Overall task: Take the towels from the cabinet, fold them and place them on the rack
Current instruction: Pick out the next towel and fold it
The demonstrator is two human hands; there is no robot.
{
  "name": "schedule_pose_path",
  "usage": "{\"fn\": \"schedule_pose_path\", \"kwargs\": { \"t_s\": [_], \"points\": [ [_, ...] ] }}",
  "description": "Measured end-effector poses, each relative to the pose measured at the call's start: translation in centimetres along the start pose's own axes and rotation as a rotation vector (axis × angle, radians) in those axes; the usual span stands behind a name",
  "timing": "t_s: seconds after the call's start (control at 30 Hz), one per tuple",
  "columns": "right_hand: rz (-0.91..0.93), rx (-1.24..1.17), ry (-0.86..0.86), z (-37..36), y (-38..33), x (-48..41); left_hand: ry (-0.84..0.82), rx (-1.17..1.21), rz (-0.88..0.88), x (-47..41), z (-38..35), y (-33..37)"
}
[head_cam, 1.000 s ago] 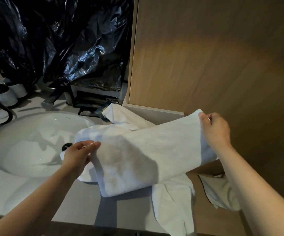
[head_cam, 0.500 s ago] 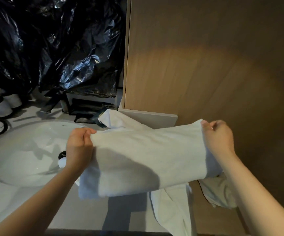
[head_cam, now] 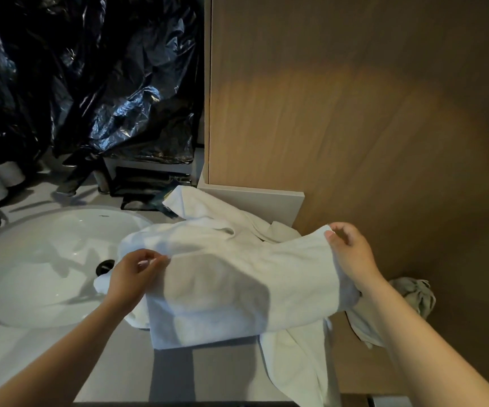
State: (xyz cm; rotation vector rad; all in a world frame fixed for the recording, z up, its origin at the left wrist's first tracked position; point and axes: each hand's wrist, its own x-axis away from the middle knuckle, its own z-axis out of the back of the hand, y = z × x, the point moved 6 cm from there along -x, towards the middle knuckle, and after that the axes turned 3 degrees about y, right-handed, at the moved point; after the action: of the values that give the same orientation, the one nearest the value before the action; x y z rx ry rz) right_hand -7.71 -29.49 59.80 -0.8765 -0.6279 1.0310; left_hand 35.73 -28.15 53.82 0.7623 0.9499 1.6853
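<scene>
Spanning mid-frame, the white towel (head_cam: pixel 237 286) runs lengthwise left to right, its upper corners pinched by left hand (head_cam: pixel 131 279) and right hand (head_cam: pixel 351 255).

Hands (head_cam: pixel 130 279) (head_cam: pixel 353 258) x2, towels (head_cam: pixel 237 289) (head_cam: pixel 296 365) (head_cam: pixel 415 293) x3, sink (head_cam: pixel 40 259) x1

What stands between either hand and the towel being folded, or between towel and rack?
Nothing visible: the left hand and right hand each pinch an upper corner of the towel. The rack is out of view, so that path cannot be judged.
</scene>
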Motion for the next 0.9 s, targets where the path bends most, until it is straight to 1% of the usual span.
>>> {"fn": "schedule_pose_path", "kwargs": {
  "t_s": [0.1,0.23,0.47,0.63,0.8,0.9],
  "points": [
    [0.014,-0.049,-0.03,-0.1,-0.4,-0.5,-0.071,-0.027,0.049,-0.1,0.7,-0.7],
    [-0.016,-0.138,-0.028,0.5,-0.7,-0.6,-0.156,-0.102,0.106,-0.1,0.9,-1.8],
    [-0.052,-0.228,0.007,1.2,-1.2,-1.0,-0.061,0.042,0.22,-0.9,1.0,-2.2],
    [-0.042,-0.277,-0.031,1.4,-1.6,-1.2,-0.026,0.043,0.205,-1.2,1.1,-2.6],
    [-0.103,-0.321,0.026,1.5,-1.2,-1.7,-0.016,0.094,0.223,-1.4,1.1,-2.3],
    [-0.121,-0.349,0.09,1.2,-0.8,-1.9,-0.014,0.168,0.249,-1.4,0.8,-2.1]
  ]
}}
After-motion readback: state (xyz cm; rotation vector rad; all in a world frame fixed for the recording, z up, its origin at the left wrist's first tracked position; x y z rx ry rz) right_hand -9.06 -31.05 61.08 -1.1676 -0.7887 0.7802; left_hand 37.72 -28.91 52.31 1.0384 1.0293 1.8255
